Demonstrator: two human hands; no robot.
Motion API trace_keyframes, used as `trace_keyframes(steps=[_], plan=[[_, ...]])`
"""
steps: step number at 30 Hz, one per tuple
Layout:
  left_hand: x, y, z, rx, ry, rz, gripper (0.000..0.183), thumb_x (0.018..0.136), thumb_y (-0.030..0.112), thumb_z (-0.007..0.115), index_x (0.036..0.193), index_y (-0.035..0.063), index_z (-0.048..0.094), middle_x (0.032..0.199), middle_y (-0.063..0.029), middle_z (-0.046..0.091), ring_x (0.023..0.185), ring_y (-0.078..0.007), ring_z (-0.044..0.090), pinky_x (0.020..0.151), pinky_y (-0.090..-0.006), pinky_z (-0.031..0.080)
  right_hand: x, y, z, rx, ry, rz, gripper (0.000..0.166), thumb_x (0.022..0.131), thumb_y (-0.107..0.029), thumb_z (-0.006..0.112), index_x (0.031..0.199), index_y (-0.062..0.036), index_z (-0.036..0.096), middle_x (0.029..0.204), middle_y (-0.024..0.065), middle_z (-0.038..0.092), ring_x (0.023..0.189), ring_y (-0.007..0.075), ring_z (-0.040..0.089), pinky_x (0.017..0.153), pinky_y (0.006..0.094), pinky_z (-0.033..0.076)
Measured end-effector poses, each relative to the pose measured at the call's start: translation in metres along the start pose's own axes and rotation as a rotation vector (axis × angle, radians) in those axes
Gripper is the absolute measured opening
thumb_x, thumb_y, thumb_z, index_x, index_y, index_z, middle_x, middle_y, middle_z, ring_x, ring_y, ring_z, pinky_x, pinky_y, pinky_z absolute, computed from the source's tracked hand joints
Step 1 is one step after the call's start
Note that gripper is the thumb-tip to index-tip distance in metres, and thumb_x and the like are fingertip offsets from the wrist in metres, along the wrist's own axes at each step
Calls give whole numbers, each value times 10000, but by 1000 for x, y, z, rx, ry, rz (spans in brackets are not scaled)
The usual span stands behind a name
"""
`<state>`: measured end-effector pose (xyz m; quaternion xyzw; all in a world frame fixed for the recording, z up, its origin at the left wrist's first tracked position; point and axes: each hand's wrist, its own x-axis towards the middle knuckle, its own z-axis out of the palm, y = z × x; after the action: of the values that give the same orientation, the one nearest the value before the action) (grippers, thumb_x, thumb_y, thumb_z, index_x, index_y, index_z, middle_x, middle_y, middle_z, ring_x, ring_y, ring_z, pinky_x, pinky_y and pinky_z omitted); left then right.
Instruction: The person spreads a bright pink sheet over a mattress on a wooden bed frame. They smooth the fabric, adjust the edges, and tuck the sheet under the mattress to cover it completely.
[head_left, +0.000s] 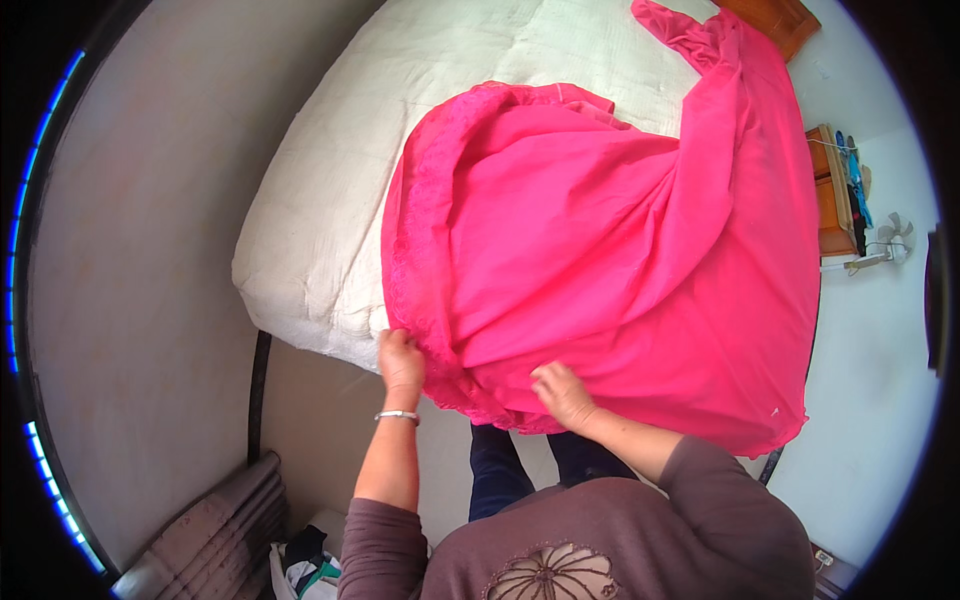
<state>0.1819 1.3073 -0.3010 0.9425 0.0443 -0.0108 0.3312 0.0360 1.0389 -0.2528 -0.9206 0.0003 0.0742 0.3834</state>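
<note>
A bright pink bed cover with a lace ruffle lies bunched and folded over the right part of a bed with a white quilted pad. My left hand, with a bracelet at its wrist, is closed on the cover's lace edge near the bed's front edge. To the right, my right hand is over the cover close to the same edge, fingers partly curled; whether it pinches any cloth cannot be told. One strip of the cover stretches to the bed's far right corner.
Wooden furniture with things hanging on it and a small fan are at the right. Folded patterned material leans at the lower left, beside a container of clothes. A wall runs along the left.
</note>
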Motion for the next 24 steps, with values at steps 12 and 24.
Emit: trace_keyframes(steps=[12, 24], plan=[[-13, -59, -67, 344, 394, 60, 83, 719, -52, 617, 722, 23, 582, 906, -104, 568, 843, -284, 546, 782, -365, 455, 47, 52, -62, -231, 263, -51, 493, 753, -185, 707, 1207, -70, 552, 1145, 117, 550, 1042, 314, 525, 905, 401, 440], [-77, 146, 73, -339, -413, 356, 102, 748, -34, 672, 822, 22, 631, 911, -102, 625, 855, -251, 611, 769, -333, 491, 67, 87, -28, -189, 321, 16, 56, 762, -106, 619, 740, -89, 571, 786, 77, 554, 782, 279, 563, 723, 403, 462]])
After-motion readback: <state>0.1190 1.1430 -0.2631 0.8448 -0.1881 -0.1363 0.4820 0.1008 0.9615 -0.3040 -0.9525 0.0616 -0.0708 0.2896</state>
